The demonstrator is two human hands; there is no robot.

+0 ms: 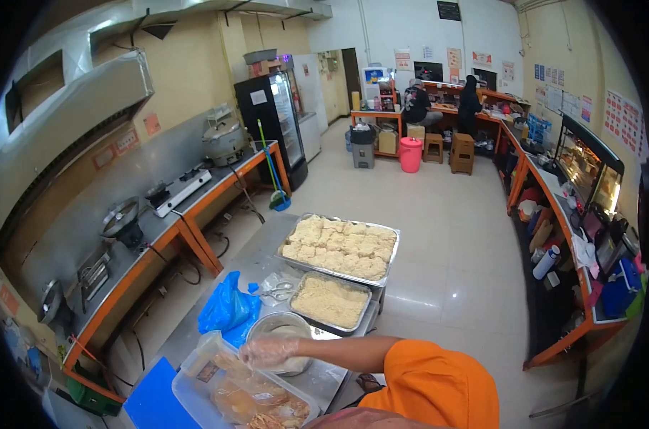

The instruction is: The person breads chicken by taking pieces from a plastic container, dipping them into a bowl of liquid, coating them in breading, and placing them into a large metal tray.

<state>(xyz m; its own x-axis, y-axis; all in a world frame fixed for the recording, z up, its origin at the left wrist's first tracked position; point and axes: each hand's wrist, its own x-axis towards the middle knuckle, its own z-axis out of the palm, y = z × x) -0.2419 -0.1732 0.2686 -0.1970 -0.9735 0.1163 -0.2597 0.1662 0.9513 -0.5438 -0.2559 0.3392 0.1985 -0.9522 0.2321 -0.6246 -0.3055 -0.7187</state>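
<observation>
Hovering loosely curled and empty, the plastic-gloved right hand (pixel 267 350) sits above a clear rectangular tub (pixel 195 390) beside a round steel bowl (pixel 278 325).

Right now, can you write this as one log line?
right hand: gloved, over metal bowl | left hand: unseen | clear tub: bagged food | trays: breaded pieces, crumbs

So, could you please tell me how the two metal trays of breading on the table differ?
The far tray is larger and heaped with coated, lumpy pieces; the near tray is smaller and holds only loose, fairly level crumbs. The far tray lies farther from the gloved hand; the near tray sits beside the metal bowl. Both are rectangular and shiny.
</observation>
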